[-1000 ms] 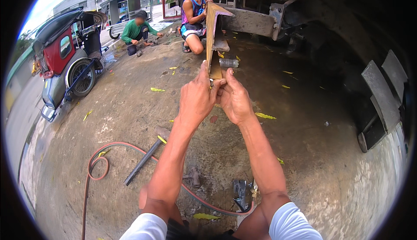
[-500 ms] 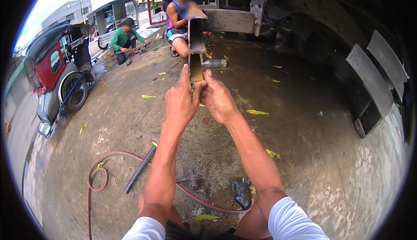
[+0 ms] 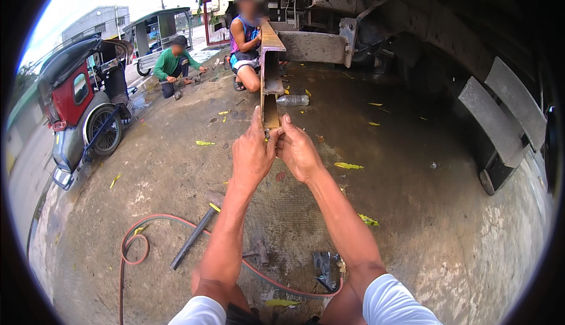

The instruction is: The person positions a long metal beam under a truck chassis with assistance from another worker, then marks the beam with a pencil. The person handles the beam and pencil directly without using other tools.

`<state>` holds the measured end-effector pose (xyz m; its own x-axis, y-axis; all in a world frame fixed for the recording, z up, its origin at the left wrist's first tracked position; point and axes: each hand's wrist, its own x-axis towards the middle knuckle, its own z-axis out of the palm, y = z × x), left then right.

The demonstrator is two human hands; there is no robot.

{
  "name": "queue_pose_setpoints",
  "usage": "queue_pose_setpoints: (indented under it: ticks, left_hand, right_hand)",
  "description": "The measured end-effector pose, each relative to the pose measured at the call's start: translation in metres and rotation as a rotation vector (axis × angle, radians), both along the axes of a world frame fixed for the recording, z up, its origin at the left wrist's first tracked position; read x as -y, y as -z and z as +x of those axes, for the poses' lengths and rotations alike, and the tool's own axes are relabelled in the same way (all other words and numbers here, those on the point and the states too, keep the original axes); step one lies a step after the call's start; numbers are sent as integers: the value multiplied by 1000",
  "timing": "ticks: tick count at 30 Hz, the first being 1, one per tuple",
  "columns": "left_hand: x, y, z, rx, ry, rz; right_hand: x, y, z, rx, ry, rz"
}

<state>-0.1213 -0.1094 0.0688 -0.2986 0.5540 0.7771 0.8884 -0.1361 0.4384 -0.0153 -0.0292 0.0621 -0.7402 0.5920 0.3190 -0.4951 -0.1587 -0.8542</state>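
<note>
My left hand (image 3: pixel 253 155) and my right hand (image 3: pixel 299 153) meet at the bottom end of a steel channel (image 3: pixel 271 116) straight ahead. The left index finger lies up along its left side, with the other fingers curled in. My right thumb presses on the near lower edge, and its fingers bend underneath. What the fingertips grip below is partly hidden. A longer steel beam (image 3: pixel 273 37) with a C-shaped end sits just above the channel. On the concrete below lie a sledgehammer (image 3: pixel 193 244), partly behind my left forearm, and a smaller hammer (image 3: pixel 262 253).
A red hose (image 3: pixel 126 248) loops at left and runs to a torch fitting (image 3: pixel 340 263). Two people crouch ahead, one in a green shirt (image 3: pixel 169 66), one beside the beam. A plastic bottle (image 3: pixel 293 100) lies near. A red sidecar (image 3: pixel 76 89) stands left; mudguards (image 3: pixel 497 119) hang right.
The view has tilted up a little, so my hands and the channel sit lower in the picture. The beam's top face shows more. My grip looks the same.
</note>
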Motion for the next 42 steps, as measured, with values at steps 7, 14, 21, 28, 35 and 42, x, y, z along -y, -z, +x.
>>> queue_pose_setpoints:
  ticks: [7, 14, 21, 28, 35, 42]
  left_hand:
    - [-2, 6, 2, 27, 33, 5]
    - [0, 4, 6, 126, 72, 11]
    - [1, 2, 7, 149, 66, -5]
    - [1, 2, 9, 166, 86, -3]
    - [-5, 7, 6, 156, 90, 47]
    - [-6, 8, 2, 88, 94, 67]
  right_hand:
    - [-2, 4, 2, 18, 34, -15]
    - [5, -1, 7, 86, 80, -1]
    - [5, 1, 3, 91, 135, 13]
    - [-2, 7, 4, 76, 105, 37]
    - [0, 7, 0, 45, 116, 79]
    - [7, 1, -2, 96, 159, 109]
